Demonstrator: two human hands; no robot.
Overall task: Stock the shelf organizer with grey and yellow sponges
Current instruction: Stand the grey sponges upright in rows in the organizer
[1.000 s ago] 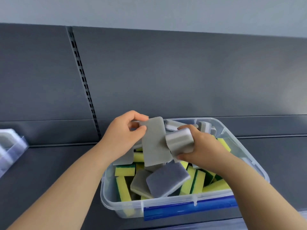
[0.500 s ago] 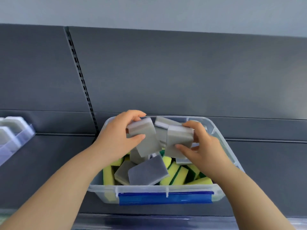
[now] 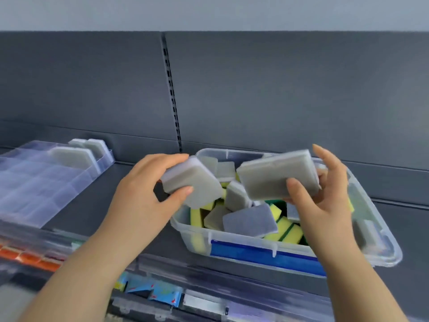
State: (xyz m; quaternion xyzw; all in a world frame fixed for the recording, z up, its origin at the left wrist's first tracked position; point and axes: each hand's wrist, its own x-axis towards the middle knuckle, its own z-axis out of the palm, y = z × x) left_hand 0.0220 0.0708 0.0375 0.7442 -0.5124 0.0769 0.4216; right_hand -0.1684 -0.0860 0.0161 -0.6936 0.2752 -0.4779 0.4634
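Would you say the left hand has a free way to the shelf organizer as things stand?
Likely yes. The left hand grips a grey sponge over the bin; the shelf organizer lies to its left on the same shelf, and nothing shows standing between them.

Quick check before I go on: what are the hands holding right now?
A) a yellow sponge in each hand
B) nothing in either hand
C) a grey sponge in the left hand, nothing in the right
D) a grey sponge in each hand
D: the left hand grips a grey sponge and the right hand pinches a second grey sponge, both above the clear bin.
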